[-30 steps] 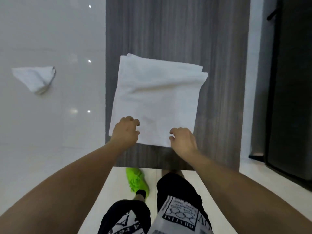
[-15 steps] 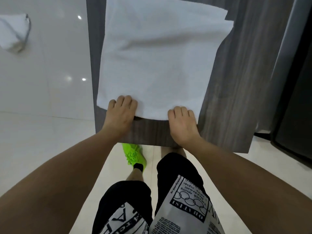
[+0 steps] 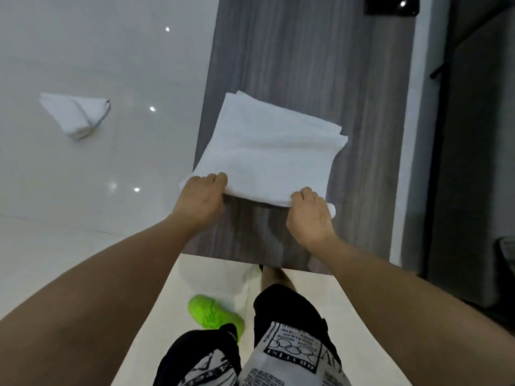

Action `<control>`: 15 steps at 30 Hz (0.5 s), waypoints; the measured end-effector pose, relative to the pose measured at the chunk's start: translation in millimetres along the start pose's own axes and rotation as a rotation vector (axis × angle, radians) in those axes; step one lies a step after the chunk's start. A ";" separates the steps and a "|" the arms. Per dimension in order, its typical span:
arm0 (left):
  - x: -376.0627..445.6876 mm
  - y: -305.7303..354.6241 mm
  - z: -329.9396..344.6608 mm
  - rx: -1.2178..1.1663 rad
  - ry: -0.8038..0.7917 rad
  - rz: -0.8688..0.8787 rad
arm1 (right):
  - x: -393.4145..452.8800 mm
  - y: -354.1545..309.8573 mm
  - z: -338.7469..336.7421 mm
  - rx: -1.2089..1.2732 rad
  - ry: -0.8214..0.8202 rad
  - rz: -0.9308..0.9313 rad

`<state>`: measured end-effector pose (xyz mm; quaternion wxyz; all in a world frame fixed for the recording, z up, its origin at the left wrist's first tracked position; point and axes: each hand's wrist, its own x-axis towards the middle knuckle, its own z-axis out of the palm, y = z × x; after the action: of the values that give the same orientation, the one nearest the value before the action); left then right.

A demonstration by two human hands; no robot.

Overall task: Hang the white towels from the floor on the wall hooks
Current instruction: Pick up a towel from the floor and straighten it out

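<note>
A white towel (image 3: pixel 267 151) hangs flat against the grey wood-grain wall panel (image 3: pixel 306 65). My left hand (image 3: pixel 202 201) grips its lower left corner, fingers curled over the hem. My right hand (image 3: pixel 310 215) grips the lower right corner the same way. The bottom edge is lifted and rolled slightly away from the panel. A second white towel (image 3: pixel 73 114) hangs bunched on a metal hook on the glossy white tiled wall at the left. The hook behind the first towel is hidden.
A dark doorway or cabinet (image 3: pixel 473 135) stands at the right. A black fixture (image 3: pixel 391 5) sits at the top of the panel. My legs in patterned shorts and a bright green shoe (image 3: pixel 214 316) stand on the pale floor.
Both hands went from resting on the towel's lower edge to gripping its corners and lifting the hem. The view drew closer, then pulled back.
</note>
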<state>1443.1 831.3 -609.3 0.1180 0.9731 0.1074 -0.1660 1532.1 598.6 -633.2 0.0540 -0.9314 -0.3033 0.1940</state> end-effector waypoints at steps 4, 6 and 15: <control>-27.7 -7.9 -76.3 -0.163 0.138 -0.072 | -1.1 -35.7 -78.6 0.040 0.158 0.005; -50.9 -20.7 -120.1 -0.187 0.243 -0.098 | -7.8 -63.6 -125.5 0.030 0.268 -0.068; -230.7 -136.1 -278.3 -0.126 0.673 -0.222 | -76.8 -252.8 -271.4 -0.033 0.810 -0.580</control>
<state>1279.5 995.1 -300.1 0.1169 0.9466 0.2552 0.1586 1444.8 763.0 -303.4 0.2043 -0.8099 -0.5076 -0.2114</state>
